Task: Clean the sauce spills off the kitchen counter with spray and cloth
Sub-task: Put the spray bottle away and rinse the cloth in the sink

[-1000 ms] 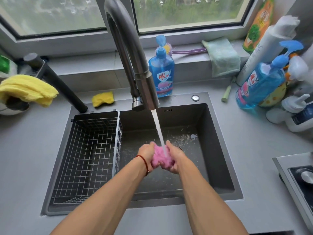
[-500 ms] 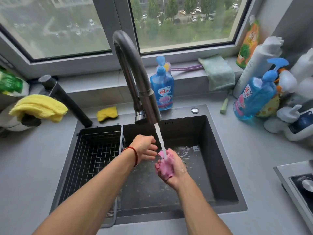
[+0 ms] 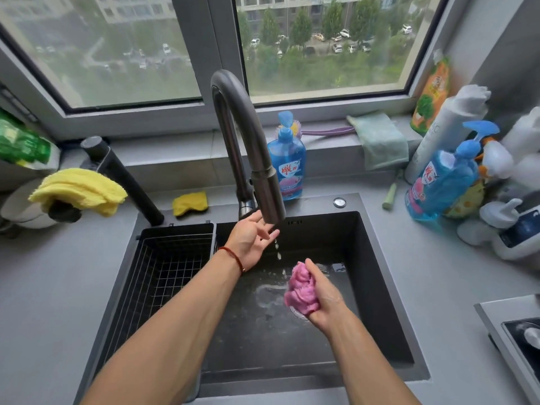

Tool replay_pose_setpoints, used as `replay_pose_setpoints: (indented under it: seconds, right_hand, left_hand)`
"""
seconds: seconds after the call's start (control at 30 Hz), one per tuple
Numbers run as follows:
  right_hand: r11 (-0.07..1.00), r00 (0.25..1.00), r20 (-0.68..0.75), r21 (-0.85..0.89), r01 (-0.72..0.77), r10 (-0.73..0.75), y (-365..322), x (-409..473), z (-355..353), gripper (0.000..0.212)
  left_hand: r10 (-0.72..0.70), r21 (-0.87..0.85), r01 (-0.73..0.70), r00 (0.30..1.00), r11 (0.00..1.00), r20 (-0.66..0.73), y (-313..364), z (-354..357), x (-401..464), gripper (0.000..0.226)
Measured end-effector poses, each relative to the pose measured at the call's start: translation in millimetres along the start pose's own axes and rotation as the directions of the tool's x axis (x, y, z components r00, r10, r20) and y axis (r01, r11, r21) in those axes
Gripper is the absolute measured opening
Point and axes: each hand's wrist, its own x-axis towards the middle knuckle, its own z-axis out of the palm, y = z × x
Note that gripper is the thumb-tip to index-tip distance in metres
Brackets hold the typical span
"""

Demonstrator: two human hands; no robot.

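Squeezing a wadded pink cloth (image 3: 302, 293) in the right hand (image 3: 323, 299), fingers wrapped tight around it, low over the dark rectangular sink basin (image 3: 377, 287). Reaching with the left hand (image 3: 251, 239) up beneath the curved grey metal faucet (image 3: 251, 153), fingers loosely spread and touching the spout end; only separate drops falling from it, water pooling thinly on the basin floor.

Risk, as a judgement: carrying the cloth out too wet, dripping across the grey table (image 3: 43, 287) and thinning the sauce into smears; caused by under-wringing one-handed. Sauce spills themselves not appearing in view.

Containers: black wire basket (image 3: 163, 270) hanging in the sink's left part, holding nothing visible. Blue pump bottle of detergent (image 3: 287, 168) standing just behind the faucet, roughly full of blue liquid. Second blue pump bottle (image 3: 441, 182) leaning among white bottles at far right, also mostly full. Spray bottle not clearly identifiable in that cluster.
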Motion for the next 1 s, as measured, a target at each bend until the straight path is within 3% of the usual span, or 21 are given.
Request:
replay_pose_setpoints:
  seconds: [0.07,0.17,0.27,0.4,0.5,0.57,0.7,0.8,0.87,0.93,1.0]
  right_hand:
    - [0.990,0.996,0.063,-0.126,0.065,-0.057,-3,-3,3,0.038]
    - [0.938,0.993,0.033,-0.327,0.116,-0.111,-2,-6,7,0.039]
    - [0.907,0.991,-0.017,-0.406,0.115,-0.133,2,-5,3,0.029]
    - [0.594,0.933,-0.053,-0.784,0.182,-0.356,-8,-4,-25,0.011]
    - [0.243,0.895,-0.051,-0.968,0.065,-0.444,-23,-7,-46,0.023]
    - [0.135,0.881,-0.057,-0.991,0.007,-0.470,-28,-12,-49,0.030]
    - [0.103,0.823,-0.028,-0.994,0.037,-0.568,-18,-18,-30,0.020]
    - [0.106,0.879,0.000,-0.993,0.058,-0.476,5,-25,-8,0.027]
    - [0.254,0.951,0.008,-0.963,0.091,-0.310,11,-35,1,0.026]
    - [0.513,0.997,0.053,-0.855,0.074,-0.056,4,-47,2,0.035]
    - [0.572,0.997,0.072,-0.819,0.046,0.023,-10,-56,-3,0.034]
  left_hand:
    - [-0.030,0.200,0.027,0.999,0.979,0.012,-26,-20,-4,0.067]
    - [-0.176,0.428,0.107,0.977,0.897,0.125,-80,-34,-29,0.040]
    - [-0.188,0.316,0.146,0.976,0.938,0.107,-111,-38,-38,0.036]
    - [-0.073,0.308,0.093,0.994,0.947,-0.076,-112,-61,-32,0.023]
    - [-0.020,0.452,0.092,0.987,0.887,-0.161,-106,-86,-31,0.020]
    - [0.013,0.514,0.099,0.977,0.852,-0.211,-103,-94,-29,0.026]
    - [0.013,0.473,0.056,0.990,0.879,-0.141,-112,-65,-42,0.032]
    - [-0.041,0.359,0.071,0.995,0.931,-0.091,-127,-39,-49,0.024]
    - [-0.095,0.276,0.106,0.994,0.955,-0.050,-132,-31,-52,0.021]
    - [-0.126,0.290,0.131,0.991,0.948,-0.038,-131,-34,-51,0.034]
    - [-0.113,0.347,0.111,0.993,0.931,-0.013,-128,-39,-52,0.033]
